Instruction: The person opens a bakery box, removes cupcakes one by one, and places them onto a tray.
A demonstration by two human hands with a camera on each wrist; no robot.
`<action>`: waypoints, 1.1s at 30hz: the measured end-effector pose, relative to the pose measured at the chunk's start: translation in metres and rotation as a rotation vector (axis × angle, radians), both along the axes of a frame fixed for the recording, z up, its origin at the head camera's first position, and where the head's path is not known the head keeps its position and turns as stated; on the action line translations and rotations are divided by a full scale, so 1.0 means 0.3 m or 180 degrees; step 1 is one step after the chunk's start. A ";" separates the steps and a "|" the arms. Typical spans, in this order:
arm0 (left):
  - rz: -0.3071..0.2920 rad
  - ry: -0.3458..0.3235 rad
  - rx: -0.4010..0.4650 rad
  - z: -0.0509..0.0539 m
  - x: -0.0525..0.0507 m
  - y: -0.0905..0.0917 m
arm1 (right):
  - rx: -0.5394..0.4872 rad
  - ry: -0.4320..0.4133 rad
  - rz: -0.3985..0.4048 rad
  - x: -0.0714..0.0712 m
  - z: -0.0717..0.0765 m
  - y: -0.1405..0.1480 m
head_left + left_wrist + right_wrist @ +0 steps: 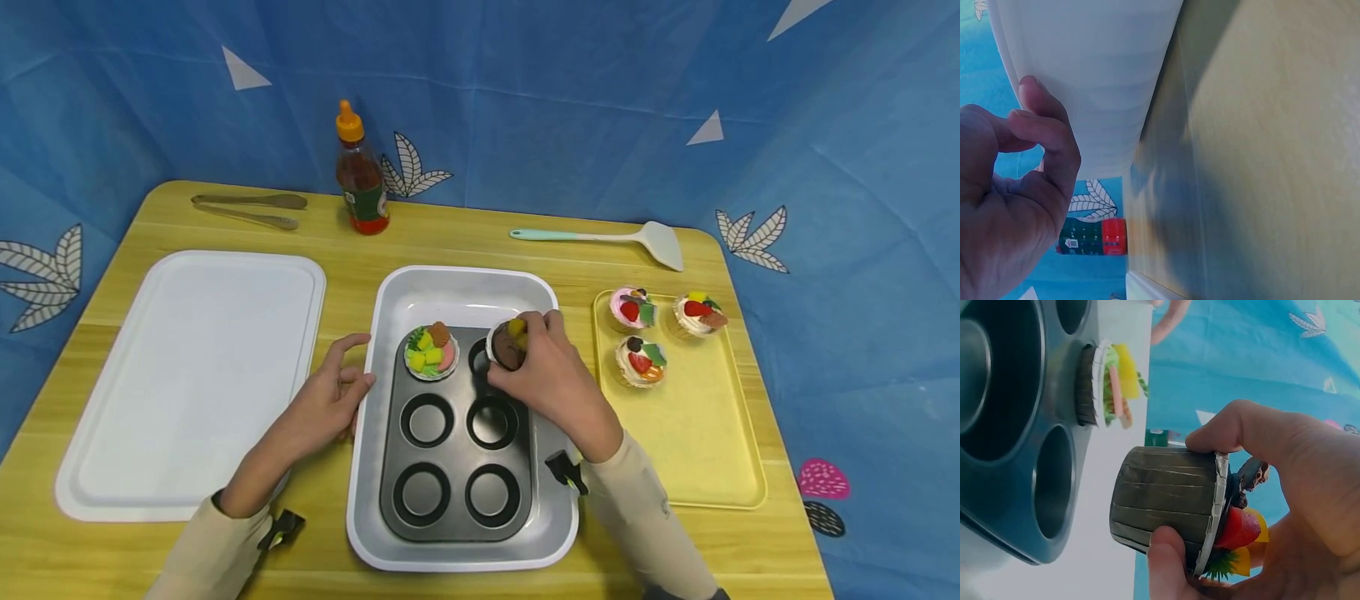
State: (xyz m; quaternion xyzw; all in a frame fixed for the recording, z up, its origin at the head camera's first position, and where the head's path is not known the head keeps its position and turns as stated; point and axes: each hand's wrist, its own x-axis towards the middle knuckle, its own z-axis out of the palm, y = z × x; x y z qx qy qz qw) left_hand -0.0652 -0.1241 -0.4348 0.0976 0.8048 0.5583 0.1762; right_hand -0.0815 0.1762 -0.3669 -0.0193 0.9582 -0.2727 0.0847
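Observation:
My right hand point(555, 379) pinches a cupcake point(1163, 494) by its dark pleated cup, thumb and fingers on opposite sides. This cupcake has a chocolate top with yellow and red fruit pieces. It is tilted and apart from the muffin tin point(459, 462), over the far right well. A second cupcake point(431, 358), topped with green, yellow and pink pieces, sits in the far left well. The tin lies inside a white tub point(362, 467). My left hand point(324, 408) is at the tub's left side with loosely bent fingers, fingertips at its rim and outer wall.
Right of the tub, a yellow tray point(690, 442) bears several cupcakes. A white tray point(187, 375) lies to the left. Behind are metal tongs point(251, 202), a red sauce bottle point(362, 183) and a spatula point(660, 244). A blue cloth point(525, 108) hangs beyond the wooden table.

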 end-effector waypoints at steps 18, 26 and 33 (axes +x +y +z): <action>0.0017 0.0032 -0.0054 -0.006 0.002 -0.005 | -0.0037 0.0037 -0.0333 0.022 0.073 0.154; 0.0018 0.0020 -0.0041 -0.005 0.000 -0.003 | -0.0011 0.0096 -0.0495 0.035 0.087 0.240; -0.0013 0.0035 -0.0064 -0.006 -0.004 -0.003 | -0.0005 0.0085 -0.0578 0.039 0.100 0.319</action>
